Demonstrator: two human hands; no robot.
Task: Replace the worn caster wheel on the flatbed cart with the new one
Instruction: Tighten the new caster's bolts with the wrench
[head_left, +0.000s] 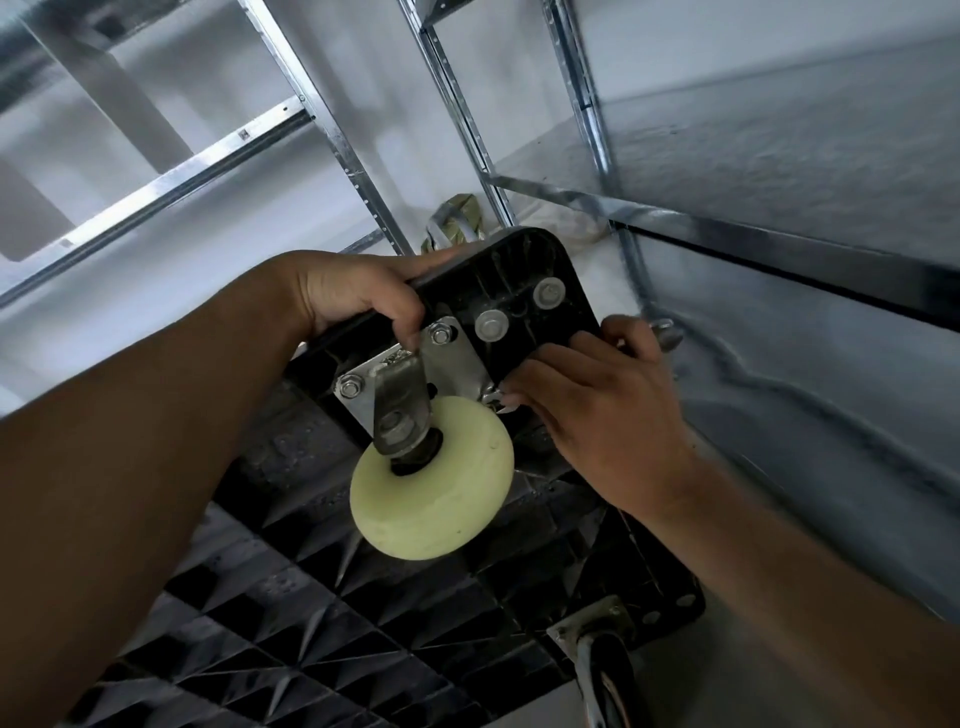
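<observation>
The black flatbed cart (363, 613) lies upside down, its ribbed underside facing me. A pale yellow-green caster wheel (441, 493) stands on a silver mounting plate (462, 358) at the cart's far corner, with bolts visible in the plate. My left hand (353, 296) grips the cart's far edge, thumb down by the plate. My right hand (597, 395) reaches to the plate's right corner, and its fingertips pinch a small metal fastener (493, 397) there. A second caster (608, 670) with a dark wheel sits at the near right corner.
Galvanised metal shelving uprights (457, 104) and a shelf beam (727, 228) stand right behind and to the right of the cart. A taped greenish bundle (457, 218) lies on the floor beyond the cart. A white wall fills the background.
</observation>
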